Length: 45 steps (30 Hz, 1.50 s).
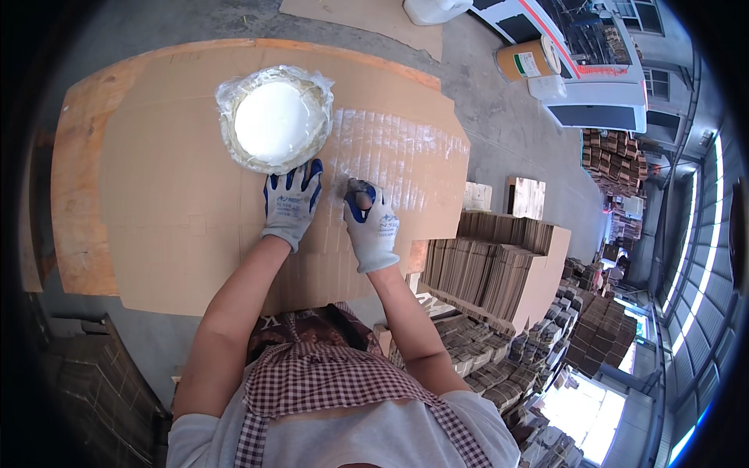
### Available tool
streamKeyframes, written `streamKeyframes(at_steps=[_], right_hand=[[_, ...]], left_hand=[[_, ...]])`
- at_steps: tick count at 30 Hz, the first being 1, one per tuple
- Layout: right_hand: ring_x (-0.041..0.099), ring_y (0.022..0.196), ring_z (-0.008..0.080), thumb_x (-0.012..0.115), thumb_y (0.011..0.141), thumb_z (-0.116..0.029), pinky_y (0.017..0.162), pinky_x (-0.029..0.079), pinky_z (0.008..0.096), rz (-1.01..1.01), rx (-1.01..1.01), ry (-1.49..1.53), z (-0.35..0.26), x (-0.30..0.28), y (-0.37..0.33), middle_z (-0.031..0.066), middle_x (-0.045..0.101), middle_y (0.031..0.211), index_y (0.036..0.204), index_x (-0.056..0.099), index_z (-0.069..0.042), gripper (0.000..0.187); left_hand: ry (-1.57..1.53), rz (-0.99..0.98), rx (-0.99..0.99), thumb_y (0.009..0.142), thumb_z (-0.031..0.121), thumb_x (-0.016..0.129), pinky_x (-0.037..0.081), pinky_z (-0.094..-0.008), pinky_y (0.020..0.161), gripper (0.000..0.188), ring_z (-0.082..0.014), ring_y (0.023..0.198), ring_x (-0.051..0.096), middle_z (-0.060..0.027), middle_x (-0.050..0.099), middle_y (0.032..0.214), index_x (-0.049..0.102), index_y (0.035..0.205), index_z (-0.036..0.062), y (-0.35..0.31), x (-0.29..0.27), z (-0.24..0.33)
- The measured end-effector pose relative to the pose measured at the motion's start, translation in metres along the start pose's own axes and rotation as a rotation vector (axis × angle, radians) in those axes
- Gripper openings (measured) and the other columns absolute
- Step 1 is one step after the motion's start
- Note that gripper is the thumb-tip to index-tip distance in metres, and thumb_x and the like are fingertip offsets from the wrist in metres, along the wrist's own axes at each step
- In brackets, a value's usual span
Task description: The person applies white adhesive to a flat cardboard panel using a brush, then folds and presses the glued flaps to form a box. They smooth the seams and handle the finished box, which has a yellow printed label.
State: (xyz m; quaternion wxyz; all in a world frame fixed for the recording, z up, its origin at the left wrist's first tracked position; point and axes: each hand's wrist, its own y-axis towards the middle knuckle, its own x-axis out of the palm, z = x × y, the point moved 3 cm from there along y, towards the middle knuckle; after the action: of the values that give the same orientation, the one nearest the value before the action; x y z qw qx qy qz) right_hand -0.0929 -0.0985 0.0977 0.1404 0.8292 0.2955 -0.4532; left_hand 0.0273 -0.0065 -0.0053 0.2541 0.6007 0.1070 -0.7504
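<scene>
A round basin lined with clear plastic (pixel 326 105) stands on the cardboard and holds white liquid (pixel 271 121). My left hand (pixel 293 196), in a white glove with blue fingers, lies flat at the basin's near rim, fingers stretched out. In the matching glove, my right hand (pixel 371 218) is closed around what looks like a brush (pixel 363 201); its rounded brownish end shows, but its working end is mostly hidden. It is over the flat cardboard sheet (pixel 179 187), beside a band of whitish wet streaks (pixel 390 152) running over ridged strips.
A wooden board (pixel 82 171) lies under the cardboard. Stacks of folded cardboard (pixel 499 265) stand close to the right of the work surface. Beyond it on the floor are a brown drum (pixel 521 62), a white jug (pixel 437 9) and a large white machine (pixel 601 93).
</scene>
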Motion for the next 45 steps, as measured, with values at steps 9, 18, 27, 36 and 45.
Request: streamKeyframes(at_steps=[9,18,27,36,45], right_hand=[[0.065,0.102,0.0383,0.072,0.085,-0.018,0.086,0.053,0.0445,-0.041,0.092,0.066,0.0,-0.006,-0.002,0.0163,0.064,0.118,0.123,0.059,-0.009,0.042],[0.067,0.1,0.0353,0.078,0.082,-0.018,0.082,0.056,0.0431,0.086,0.006,-0.026,0.032,-0.008,-0.055,0.013,0.065,0.118,0.122,0.059,-0.011,0.045],[0.067,0.097,0.0356,0.082,0.077,-0.014,0.079,0.055,0.043,0.121,0.104,0.088,0.052,-0.009,-0.064,0.0131,0.064,0.113,0.119,0.06,-0.009,0.048],[0.065,0.103,0.0359,0.081,0.075,-0.01,0.083,0.055,0.0427,0.033,-0.019,0.054,0.028,0.001,-0.058,0.013,0.065,0.117,0.119,0.062,-0.01,0.048],[0.066,0.099,0.0365,0.075,0.08,-0.008,0.082,0.054,0.0419,0.011,-0.084,0.184,0.015,-0.007,-0.042,0.0144,0.066,0.113,0.117,0.063,-0.009,0.039]], left_hand=[[0.002,-0.009,0.007,0.1,0.034,0.05,0.032,-0.0588,0.111,0.048,-0.0315,0.134,0.043,-0.0092,0.047,0.148,0.049,0.146,0.0194,0.0,0.002,0.0],[-0.031,0.035,-0.006,0.099,0.032,0.053,0.034,-0.0575,0.108,0.045,-0.0324,0.131,0.044,-0.0094,0.051,0.143,0.054,0.143,0.0215,0.0,-0.001,0.001],[0.021,0.047,0.014,0.099,0.031,0.053,0.035,-0.0559,0.108,0.047,-0.0329,0.132,0.044,-0.0096,0.051,0.144,0.053,0.145,0.0209,0.0,-0.002,0.003],[0.039,0.07,0.029,0.098,0.031,0.054,0.037,-0.055,0.106,0.048,-0.0329,0.129,0.046,-0.0099,0.051,0.144,0.053,0.145,0.021,0.002,-0.003,0.003],[0.03,0.066,0.025,0.098,0.03,0.054,0.037,-0.0546,0.105,0.047,-0.0326,0.13,0.046,-0.0097,0.051,0.143,0.053,0.144,0.0209,0.001,-0.003,0.002]])
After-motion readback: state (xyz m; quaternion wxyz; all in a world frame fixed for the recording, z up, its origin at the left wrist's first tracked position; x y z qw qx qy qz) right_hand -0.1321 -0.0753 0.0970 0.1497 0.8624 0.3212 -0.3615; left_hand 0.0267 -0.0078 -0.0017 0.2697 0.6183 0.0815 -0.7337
